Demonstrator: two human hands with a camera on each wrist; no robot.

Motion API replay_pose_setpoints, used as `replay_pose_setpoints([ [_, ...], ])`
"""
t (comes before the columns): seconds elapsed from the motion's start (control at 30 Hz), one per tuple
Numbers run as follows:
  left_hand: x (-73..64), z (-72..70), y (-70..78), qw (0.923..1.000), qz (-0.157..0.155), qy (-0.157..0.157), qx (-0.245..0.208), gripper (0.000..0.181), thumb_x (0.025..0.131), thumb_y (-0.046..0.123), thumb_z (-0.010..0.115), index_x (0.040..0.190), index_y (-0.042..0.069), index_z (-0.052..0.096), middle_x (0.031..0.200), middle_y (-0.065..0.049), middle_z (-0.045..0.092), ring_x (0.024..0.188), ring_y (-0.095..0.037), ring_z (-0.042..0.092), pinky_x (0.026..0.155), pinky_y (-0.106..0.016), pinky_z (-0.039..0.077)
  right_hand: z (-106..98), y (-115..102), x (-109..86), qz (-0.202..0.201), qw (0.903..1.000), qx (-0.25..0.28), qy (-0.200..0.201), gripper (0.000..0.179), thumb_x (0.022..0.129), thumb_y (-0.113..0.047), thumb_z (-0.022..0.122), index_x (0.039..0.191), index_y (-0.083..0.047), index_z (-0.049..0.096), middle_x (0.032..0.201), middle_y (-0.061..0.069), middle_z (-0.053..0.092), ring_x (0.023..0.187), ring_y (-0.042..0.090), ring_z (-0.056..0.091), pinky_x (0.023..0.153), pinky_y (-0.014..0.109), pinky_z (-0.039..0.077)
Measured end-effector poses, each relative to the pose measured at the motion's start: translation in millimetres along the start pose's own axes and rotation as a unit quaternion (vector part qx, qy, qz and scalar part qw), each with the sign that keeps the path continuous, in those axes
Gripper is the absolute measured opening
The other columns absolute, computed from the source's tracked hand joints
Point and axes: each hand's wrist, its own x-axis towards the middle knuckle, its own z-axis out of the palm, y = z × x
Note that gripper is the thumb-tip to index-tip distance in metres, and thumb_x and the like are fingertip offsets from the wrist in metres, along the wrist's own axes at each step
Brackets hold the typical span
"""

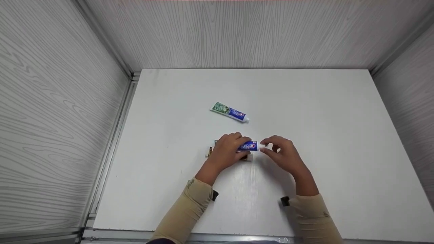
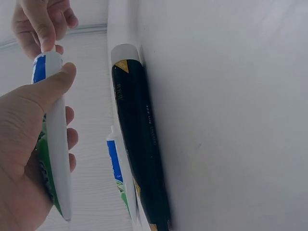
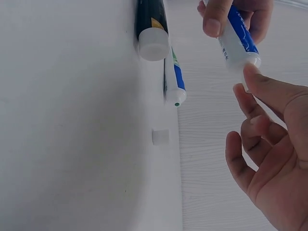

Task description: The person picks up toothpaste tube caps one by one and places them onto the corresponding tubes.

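Observation:
My left hand (image 1: 228,149) holds a blue, green and white toothpaste tube (image 1: 249,146) above the table, its fingers and thumb wrapped about the body. At the tube's mouth, my right hand (image 1: 283,154) pinches the small white tip between thumb and index finger; whether this is cap or nozzle is hidden. Below the held tube lies a dark tube (image 2: 139,134) with gold marks and a white cap (image 3: 153,44), mostly covered by the left hand in the head view. A second blue and green toothpaste tube (image 1: 229,112) lies farther back, its narrow nozzle (image 3: 177,104) uncovered.
A small white cap (image 3: 160,137) sits on the white table (image 1: 176,189) in the right wrist view. Grey wood-patterned panels (image 1: 237,34) rise behind the table and at both sides. A metal rail (image 1: 112,159) runs along the left edge.

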Motion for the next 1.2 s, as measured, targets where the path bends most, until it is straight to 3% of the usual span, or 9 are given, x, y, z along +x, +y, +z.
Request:
replay_pose_setpoints([
  [0.27, -1.6, 0.6, -1.9, 0.9995, -0.013, -0.023, -0.014, 0.035, 0.100, 0.025, 0.077, 0.134, 0.022, 0.073, 0.113, -0.001, 0.071, 0.099, -0.019, 0.067, 0.090, -0.040, 0.054, 3.9, 0.8, -0.9, 0.011, 0.9996, -0.014, -0.020, 0.018, 0.094, -0.012, 0.083, 0.111, -0.016, 0.078, 0.109, -0.002, 0.075, 0.090, 0.017, 0.064, 0.080, 0.028, 0.055],
  [0.53, -2.0, 4.8, -6.1, 0.9999, -0.008, -0.010, -0.001, 0.034, 0.099, 0.018, 0.077, 0.133, 0.021, 0.075, 0.108, -0.001, 0.071, 0.097, -0.020, 0.067, 0.089, -0.040, 0.054, 4.4, 3.6, -0.1, 0.000, 0.9996, -0.011, -0.025, 0.016, 0.096, -0.011, 0.081, 0.112, -0.011, 0.078, 0.110, 0.002, 0.075, 0.087, 0.020, 0.065, 0.080, 0.028, 0.055],
  [0.73, -2.5, 6.9, -7.1, 0.9995, -0.021, -0.022, 0.005, 0.036, 0.099, 0.017, 0.077, 0.135, 0.022, 0.075, 0.112, -0.001, 0.071, 0.103, -0.022, 0.067, 0.095, -0.041, 0.054, 2.0, 3.7, 0.7, -0.001, 0.9996, -0.016, -0.025, 0.018, 0.097, -0.011, 0.079, 0.114, -0.005, 0.078, 0.113, 0.010, 0.076, 0.090, 0.019, 0.065, 0.081, 0.029, 0.056],
  [0.93, -2.9, 9.7, -8.6, 0.9986, -0.034, -0.038, 0.014, 0.040, 0.100, 0.015, 0.075, 0.138, 0.023, 0.072, 0.117, -0.002, 0.070, 0.109, -0.023, 0.066, 0.103, -0.043, 0.051, 0.7, 4.5, 0.7, 0.004, 0.9994, -0.020, -0.027, 0.017, 0.098, -0.012, 0.078, 0.114, -0.007, 0.078, 0.112, 0.009, 0.076, 0.090, 0.019, 0.065, 0.081, 0.029, 0.055],
  [1.2, -2.4, 12.6, -12.6, 0.9984, -0.041, -0.034, 0.017, 0.041, 0.100, 0.009, 0.068, 0.140, 0.020, 0.070, 0.118, -0.003, 0.071, 0.113, -0.022, 0.067, 0.110, -0.044, 0.048, -0.5, 4.6, 0.0, 0.031, 0.9986, -0.031, -0.031, 0.020, 0.099, -0.014, 0.077, 0.117, -0.007, 0.077, 0.114, 0.008, 0.076, 0.092, 0.017, 0.064, 0.084, 0.033, 0.056],
])
